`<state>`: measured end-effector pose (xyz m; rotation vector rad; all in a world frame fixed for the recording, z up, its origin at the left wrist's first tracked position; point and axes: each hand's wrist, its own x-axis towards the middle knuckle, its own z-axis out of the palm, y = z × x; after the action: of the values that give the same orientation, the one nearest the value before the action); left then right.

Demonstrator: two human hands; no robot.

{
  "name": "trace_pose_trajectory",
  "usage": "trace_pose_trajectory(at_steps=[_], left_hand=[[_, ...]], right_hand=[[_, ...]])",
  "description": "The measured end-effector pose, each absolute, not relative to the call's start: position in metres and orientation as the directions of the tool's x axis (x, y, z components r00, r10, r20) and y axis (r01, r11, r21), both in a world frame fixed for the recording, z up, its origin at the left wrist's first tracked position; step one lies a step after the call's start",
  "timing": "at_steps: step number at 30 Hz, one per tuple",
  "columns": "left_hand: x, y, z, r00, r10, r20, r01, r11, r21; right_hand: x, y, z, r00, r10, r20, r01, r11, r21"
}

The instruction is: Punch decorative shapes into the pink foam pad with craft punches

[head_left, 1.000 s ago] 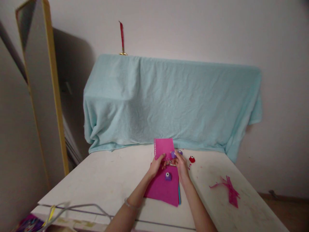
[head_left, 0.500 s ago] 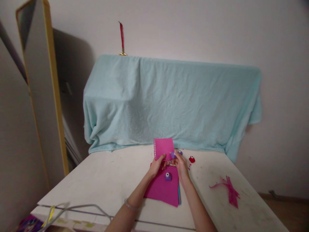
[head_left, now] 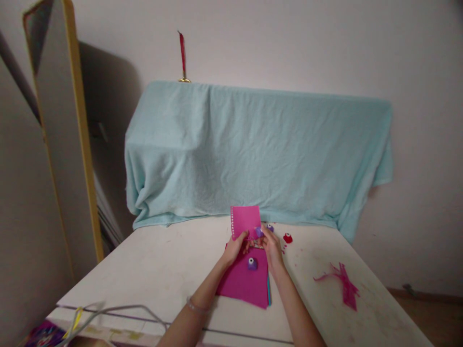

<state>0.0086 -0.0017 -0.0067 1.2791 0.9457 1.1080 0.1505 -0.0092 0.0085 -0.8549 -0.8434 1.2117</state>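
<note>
My left hand (head_left: 236, 249) pinches the lower edge of a pink sheet of paper (head_left: 245, 219), which has a row of punched holes down its left side. At the sheet's lower right corner, my right hand (head_left: 270, 245) grips a small purple craft punch (head_left: 259, 232), partly covered by the fingers. Below the hands lies a stack of magenta paper (head_left: 243, 288) with blue sheets showing at its right edge. A second purple punch (head_left: 252, 263) with a white button sits on that stack. Another purple punch (head_left: 270, 227) stands just behind my right hand.
A red punch (head_left: 288, 238) stands to the right, near small pink cut-outs. Thin pink paper strips (head_left: 346, 286) lie on the white table (head_left: 162, 270). A light blue cloth (head_left: 260, 154) hangs behind. A grey cable (head_left: 123, 307) crosses the front left edge.
</note>
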Motion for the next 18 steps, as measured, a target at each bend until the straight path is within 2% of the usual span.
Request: trace_pose_trajectory(at_steps=[18], left_hand=[[0.008, -0.0007, -0.0101, 0.23, 0.97, 0.074, -0.035, -0.067, 0.997]], right_hand=[[0.15, -0.0129, 0.0113, 0.149, 0.986, 0.072, -0.419, 0.129, -0.899]])
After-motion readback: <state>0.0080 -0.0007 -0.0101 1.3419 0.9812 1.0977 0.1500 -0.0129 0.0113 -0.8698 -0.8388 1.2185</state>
